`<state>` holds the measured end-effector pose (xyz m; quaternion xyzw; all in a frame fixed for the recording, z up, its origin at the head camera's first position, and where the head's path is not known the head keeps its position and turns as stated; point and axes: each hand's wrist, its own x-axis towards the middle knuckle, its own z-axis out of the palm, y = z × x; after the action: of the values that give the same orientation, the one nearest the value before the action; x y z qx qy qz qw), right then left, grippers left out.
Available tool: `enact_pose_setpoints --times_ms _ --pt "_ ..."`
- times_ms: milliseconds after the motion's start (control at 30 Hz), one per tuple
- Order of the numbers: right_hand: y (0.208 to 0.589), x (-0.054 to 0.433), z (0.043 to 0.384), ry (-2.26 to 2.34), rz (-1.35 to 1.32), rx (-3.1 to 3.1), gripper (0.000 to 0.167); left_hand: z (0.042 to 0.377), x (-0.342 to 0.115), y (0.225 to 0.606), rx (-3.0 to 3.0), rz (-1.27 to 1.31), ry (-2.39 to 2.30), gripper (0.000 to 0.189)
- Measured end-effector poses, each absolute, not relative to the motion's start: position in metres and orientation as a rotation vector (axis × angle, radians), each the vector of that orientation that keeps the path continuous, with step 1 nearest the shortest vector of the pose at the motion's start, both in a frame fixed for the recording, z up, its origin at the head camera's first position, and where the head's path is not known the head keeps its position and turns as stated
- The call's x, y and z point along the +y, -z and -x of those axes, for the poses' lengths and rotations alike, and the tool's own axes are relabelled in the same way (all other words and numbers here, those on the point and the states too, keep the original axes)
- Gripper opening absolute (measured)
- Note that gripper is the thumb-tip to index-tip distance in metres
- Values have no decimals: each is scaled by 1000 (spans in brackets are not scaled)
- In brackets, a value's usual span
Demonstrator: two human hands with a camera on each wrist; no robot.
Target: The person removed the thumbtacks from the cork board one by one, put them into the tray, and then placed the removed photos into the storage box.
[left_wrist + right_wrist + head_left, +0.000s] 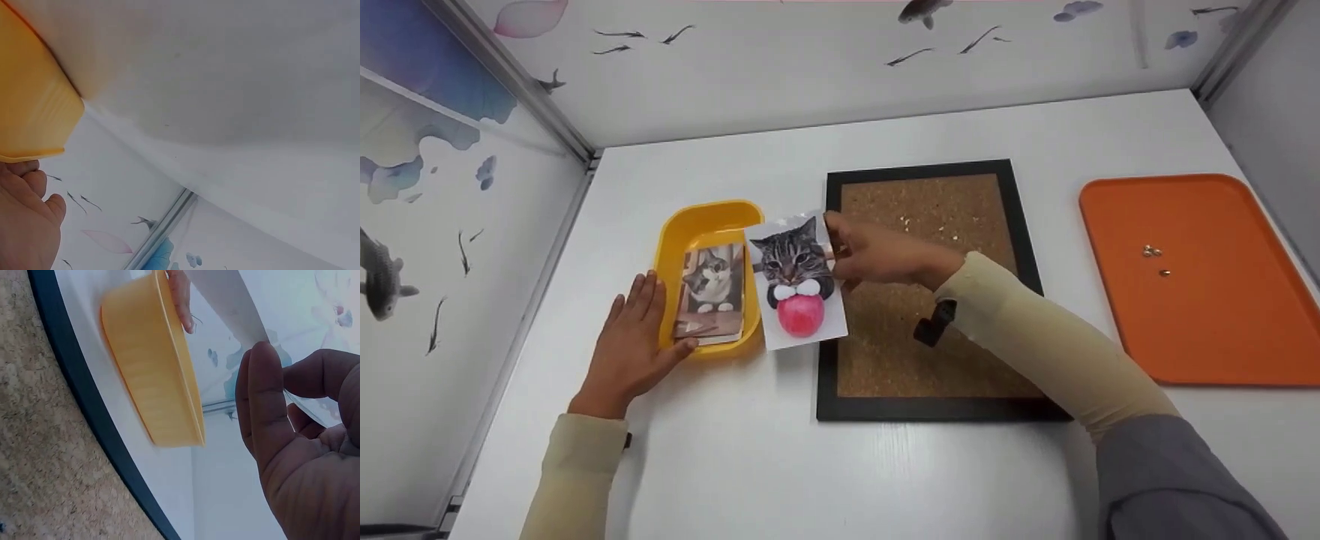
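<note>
My right hand (877, 251) pinches a cat photo card (780, 262) by its right edge, thumb on one face and fingers on the other in the right wrist view. On the card is a tabby cat above a pink ball. It is held up between the yellow tray (667, 232) and the corkboard (922, 360), overlapping the edges of both in the head view. My left hand (634, 341) rests with fingers extended along the tray's left rim. Inside the tray lies a stack of photos (711, 289), the top one of a grey and white cat.
The corkboard has a black frame (930, 409) and a few small shiny bits on its upper half. An orange tray (1207, 315) at the right carries several small metallic pins (1152, 251). White panels printed with fish stand behind and left of the white table (840, 480).
</note>
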<state>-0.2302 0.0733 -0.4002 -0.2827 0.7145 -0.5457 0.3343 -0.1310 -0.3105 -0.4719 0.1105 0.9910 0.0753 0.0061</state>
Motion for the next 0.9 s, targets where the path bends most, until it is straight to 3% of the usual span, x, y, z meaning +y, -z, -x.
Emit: enact_pose_setpoints --times_ms 900 --pt "403 8 241 1488 721 1841 52 134 -305 478 3119 -393 -215 100"
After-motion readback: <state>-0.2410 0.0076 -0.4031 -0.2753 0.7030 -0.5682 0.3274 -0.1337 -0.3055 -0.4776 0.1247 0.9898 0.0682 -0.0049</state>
